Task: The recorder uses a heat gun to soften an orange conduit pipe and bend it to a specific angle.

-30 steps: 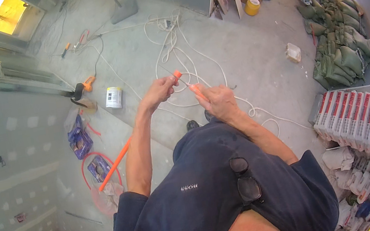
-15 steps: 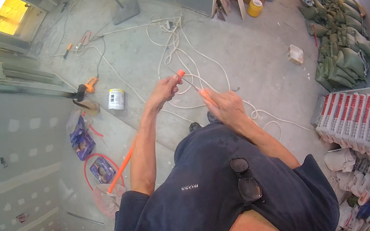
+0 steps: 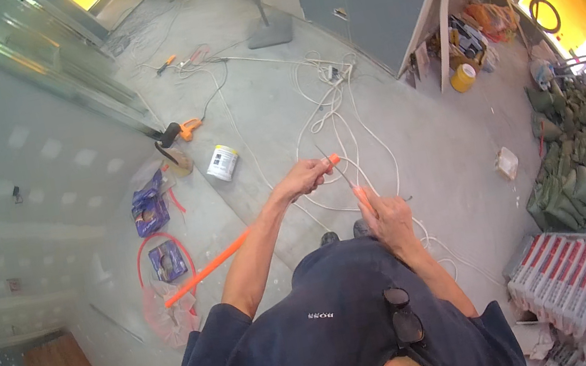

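Note:
My left hand (image 3: 305,178) is closed around an orange tube (image 3: 213,262) near its far end, and a short piece sticks out past my fingers. The tube runs back under my left forearm toward the lower left. In my right hand (image 3: 390,217) is the orange handle of a narrow-bladed cutting tool (image 3: 364,199), gripped with the fingers wrapped round it. Its thin dark blade crosses the tube close to that end, just beyond my left hand. Whether the blade has cut into the tube is too small to tell.
A tangled white cable (image 3: 331,109) lies on the floor ahead. To the left are a white tub (image 3: 223,163), an orange power tool (image 3: 189,128) and purple packages (image 3: 166,262). Green sandbags (image 3: 572,185) and stacked white-red packs (image 3: 560,277) line the right side.
The whole view has turned and shifted, so the room and both hands sit lower and farther right in it. Both hands keep their grips, the blade still across the tube.

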Available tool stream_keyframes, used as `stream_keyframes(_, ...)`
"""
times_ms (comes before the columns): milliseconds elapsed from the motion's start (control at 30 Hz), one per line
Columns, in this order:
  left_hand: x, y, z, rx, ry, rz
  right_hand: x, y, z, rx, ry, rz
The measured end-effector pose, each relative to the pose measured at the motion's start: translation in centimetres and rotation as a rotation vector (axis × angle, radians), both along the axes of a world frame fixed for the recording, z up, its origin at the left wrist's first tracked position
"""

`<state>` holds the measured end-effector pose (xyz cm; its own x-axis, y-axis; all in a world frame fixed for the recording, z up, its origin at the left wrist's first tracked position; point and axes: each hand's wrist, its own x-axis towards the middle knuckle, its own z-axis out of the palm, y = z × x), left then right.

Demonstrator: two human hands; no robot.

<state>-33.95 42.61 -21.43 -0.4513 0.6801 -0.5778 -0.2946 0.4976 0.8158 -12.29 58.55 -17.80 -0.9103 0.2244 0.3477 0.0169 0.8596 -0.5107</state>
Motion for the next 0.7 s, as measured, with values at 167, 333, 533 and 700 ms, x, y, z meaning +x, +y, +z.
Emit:
stream_keyframes(167, -0.9, -1.3, 0.0, 0.047, -0.089, 0.061, -3.8, -0.9, -1.0, 0.033, 0.089, 0.028)
stream_keyframes(333, -3.1, -4.1, -1.1, 0.053, -0.058, 0.137, -4.8, -1.8, -1.1, 0.047, 0.048, 0.092)
stream_keyframes(533, -5.4, -5.1, -1.1, 0.03, -0.032, 0.165, -9.6, -2.9, -2.3, 0.052, 0.084, 0.116)
stream_keyframes(700, -7.8, -8.0, -1.6, 0.033, -0.039, 0.171, -10.1, -4.2, -2.1, 0.023, -0.025, 0.17)
